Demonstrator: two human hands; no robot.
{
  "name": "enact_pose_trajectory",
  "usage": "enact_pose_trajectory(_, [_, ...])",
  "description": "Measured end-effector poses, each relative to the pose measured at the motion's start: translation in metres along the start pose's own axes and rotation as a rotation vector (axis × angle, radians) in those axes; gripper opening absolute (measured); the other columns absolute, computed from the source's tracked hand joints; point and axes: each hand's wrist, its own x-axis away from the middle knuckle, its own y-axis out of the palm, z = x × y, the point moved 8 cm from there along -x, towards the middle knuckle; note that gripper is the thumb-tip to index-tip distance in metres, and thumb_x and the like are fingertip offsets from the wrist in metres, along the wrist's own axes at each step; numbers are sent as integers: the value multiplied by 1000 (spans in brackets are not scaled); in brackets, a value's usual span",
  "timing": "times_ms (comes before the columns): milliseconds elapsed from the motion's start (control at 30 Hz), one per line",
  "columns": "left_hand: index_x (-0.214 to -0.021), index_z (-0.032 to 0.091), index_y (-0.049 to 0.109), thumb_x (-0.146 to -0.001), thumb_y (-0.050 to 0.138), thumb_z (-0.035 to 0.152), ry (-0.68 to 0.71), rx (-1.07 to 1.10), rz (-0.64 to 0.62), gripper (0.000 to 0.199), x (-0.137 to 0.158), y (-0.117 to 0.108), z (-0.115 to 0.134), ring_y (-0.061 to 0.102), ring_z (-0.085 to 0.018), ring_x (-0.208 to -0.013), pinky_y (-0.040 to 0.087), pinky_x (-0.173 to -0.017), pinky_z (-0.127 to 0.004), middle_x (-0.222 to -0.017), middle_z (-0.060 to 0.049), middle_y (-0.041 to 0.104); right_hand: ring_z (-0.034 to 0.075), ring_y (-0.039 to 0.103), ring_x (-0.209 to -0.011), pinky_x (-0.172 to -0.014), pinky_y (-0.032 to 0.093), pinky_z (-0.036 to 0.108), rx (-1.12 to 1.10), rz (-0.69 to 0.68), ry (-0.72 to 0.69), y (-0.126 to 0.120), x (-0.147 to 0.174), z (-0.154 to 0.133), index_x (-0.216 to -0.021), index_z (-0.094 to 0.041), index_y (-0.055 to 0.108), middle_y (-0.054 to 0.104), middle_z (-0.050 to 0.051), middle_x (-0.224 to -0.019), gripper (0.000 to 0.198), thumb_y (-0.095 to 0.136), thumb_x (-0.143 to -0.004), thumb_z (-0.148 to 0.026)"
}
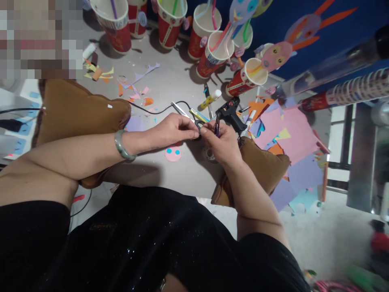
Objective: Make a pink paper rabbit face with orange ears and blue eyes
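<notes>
Black shirt [158, 239] and left grip [170, 130] flank pink cutout [173, 155].

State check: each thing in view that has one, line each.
Left hand: fingertips pinched, contents unclear
Right hand: fingers curled, contents unclear
Scissors: partly hidden, grip unclear
Glue gun: lying down, heat unclear
Pink cutout: flat, two blue dots on it
Leftmost cup: upright, purple straw inside
Cup stack: nested

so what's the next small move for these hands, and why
I'd probably nudge the scissors a little farther off: in this view their handles crowd the fingertips of the left hand and right hand, which are close together. Whether either hand touches them, or pinches anything small, I can't tell.
</notes>
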Motion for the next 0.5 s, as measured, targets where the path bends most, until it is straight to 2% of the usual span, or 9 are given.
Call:
enact_pose_trajectory(133, [-73,14,68,-83,72,16,31,-36,19,11,-2,-2,-1,47,-6,-53,37,-54,-23,-59,4,57,10,42,-58,-52,31,25,14,-9,-27,2,0,-3,-76,-22,59,48,-5,-63,39,80,-76,-55])
enact_pose_trajectory(300, [-71,14,68,-83,71,17,56,-77,42,13,-2,-3,1,47,-6,-53,37,-55,-23,-58,5,56,10,42,-56,-51,29,25,51,-5,-27,2,1,-3,-77,-22,60,47,-5,-61,42,79,-75,-60])
enact_pose_trajectory(500, [-68,15,66,-84,67,13,54,-92,62,16,1,-4,8,50,-7,-56,41,-60,-24,-58,4,58,9,33,-49,-48,24,26,-19,25,-31,-2,2,0,-79,-22,61,42,-7,-56,41,74,-80,-61])
